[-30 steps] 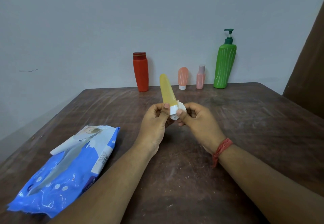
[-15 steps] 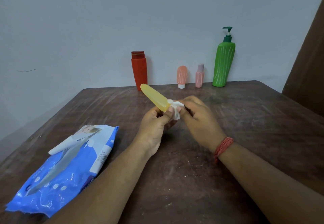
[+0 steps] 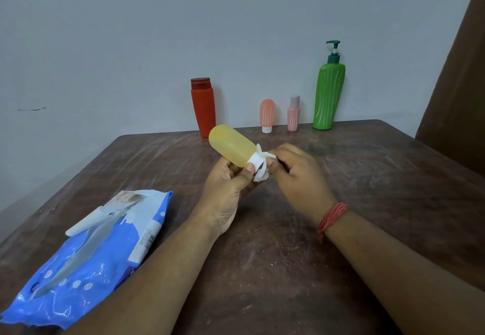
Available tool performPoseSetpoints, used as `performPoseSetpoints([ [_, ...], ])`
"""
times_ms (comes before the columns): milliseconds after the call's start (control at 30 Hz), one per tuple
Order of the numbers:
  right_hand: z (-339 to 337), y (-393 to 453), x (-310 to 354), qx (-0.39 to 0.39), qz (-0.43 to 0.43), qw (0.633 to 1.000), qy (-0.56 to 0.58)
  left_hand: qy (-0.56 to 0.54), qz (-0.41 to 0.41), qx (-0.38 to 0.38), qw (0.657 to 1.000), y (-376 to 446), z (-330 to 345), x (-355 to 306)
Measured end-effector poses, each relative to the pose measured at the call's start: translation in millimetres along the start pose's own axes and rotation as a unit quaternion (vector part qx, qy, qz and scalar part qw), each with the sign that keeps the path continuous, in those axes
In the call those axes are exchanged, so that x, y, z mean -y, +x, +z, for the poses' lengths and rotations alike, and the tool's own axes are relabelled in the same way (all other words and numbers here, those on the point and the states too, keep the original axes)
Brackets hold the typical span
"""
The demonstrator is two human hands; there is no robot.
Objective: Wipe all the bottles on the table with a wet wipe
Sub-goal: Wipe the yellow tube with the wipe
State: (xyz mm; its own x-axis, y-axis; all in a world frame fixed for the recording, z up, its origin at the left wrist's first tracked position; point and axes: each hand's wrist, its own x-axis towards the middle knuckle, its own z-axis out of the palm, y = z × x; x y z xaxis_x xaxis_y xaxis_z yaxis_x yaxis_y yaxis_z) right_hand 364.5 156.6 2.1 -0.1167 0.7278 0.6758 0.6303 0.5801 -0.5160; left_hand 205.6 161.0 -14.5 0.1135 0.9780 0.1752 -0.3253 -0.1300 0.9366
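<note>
While our left hand (image 3: 225, 193) clasps the translucent yellow plastic squeeze bottle (image 3: 232, 145) above the bench (image 3: 367, 172) and our right hand (image 3: 296, 172) pinches the crumpled white wet wipe (image 3: 259, 166) round its cap, it looks light and squashy — best gripped mid-body.

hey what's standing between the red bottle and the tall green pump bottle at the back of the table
In the head view, two small bottles stand between the red bottle and green pump bottle: a peach tube and a pink bottle.

No readable words anywhere here. The blue wipes pack (image 3: 86, 250), lower left of the frame, carries a white label strip with fine print and a barcode, all too small and blurred to make out. The bottles along the wall show no lettering.
</note>
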Motion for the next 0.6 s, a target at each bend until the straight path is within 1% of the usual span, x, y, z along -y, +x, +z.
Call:
performPoseSetpoints([
  [100, -2.8, -0.9, 4.9, -0.014, -0.056, 0.998, -0.032, -0.025, -0.008, 0.011, 1.000, -0.6, -0.4, -1.8],
  [167, -1.7, -0.5, 6.1, -0.019, -0.077, 0.995, -0.057, -0.030, -0.017, 0.016, 0.999, -0.9, -1.4, -1.7],
  [300, 1.2, 1.1, 3.5, -0.007, -0.060, 0.995, -0.076, -0.045, -0.027, 0.015, 0.998, -3.0, 1.6, -3.4],
  [433, 0.5, 1.7, 0.7, 0.003, -0.070, 0.996, -0.055, -0.073, -0.032, 0.007, 0.997, -6.1, 6.1, -6.9],
  [467, 1.9, 1.1, -0.3, 0.010, -0.054, 0.998, -0.040, -0.080, -0.034, 0.005, 0.996, -5.9, 5.9, -7.8],
  [500, 4.6, 0.4, -1.3, 0.020, -0.020, 1.000, -0.012, -0.083, -0.033, 0.001, 0.996, -5.0, 4.8, -8.3],
  [533, 7.5, -0.3, -0.9, 0.034, 0.035, 0.998, 0.039, -0.080, -0.031, -0.003, 0.996, -3.9, 3.2, -8.4],
  [567, 10.0, -1.3, 1.2, 0.047, 0.105, 0.986, 0.122, -0.071, -0.027, -0.009, 0.997, -3.0, 2.0, -8.6],
  [600, 11.7, -2.0, 4.3, 0.055, 0.174, 0.957, 0.225, -0.061, -0.020, -0.015, 0.998, -2.5, 1.4, -8.6],
])
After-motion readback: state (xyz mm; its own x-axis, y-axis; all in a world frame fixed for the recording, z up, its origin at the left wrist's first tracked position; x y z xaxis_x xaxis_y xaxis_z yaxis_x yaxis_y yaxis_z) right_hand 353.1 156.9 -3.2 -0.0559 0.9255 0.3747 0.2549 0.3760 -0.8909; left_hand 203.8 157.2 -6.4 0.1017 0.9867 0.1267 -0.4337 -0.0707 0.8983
